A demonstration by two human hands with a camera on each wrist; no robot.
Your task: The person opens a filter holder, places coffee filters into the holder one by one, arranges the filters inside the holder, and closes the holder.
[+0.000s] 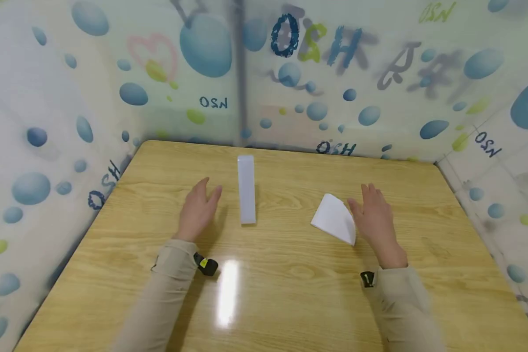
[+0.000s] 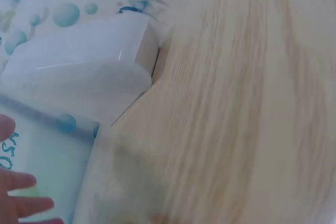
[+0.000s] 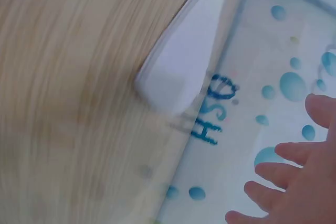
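Observation:
A long white box (image 1: 247,190) stands on the wooden table just right of my left hand (image 1: 198,208). In the left wrist view the same white box (image 2: 84,56) shows a smooth, rounded top, and the hand's spread fingers (image 2: 31,205) are apart from it. Over to the right lies a folded white, fan-shaped piece (image 1: 334,219) that looks like paper or cloth. Beside its right edge hovers my right hand (image 1: 374,217), thumb close to it. The right wrist view shows that white piece (image 3: 178,51) with the right fingers (image 3: 286,174) spread, holding nothing.
The wooden table (image 1: 290,293) runs up to a wall covering (image 1: 264,78) with blue dots and letters at the back. Similar sheeting borders both sides. Dark wrist devices (image 1: 209,266) sit at both cuffs.

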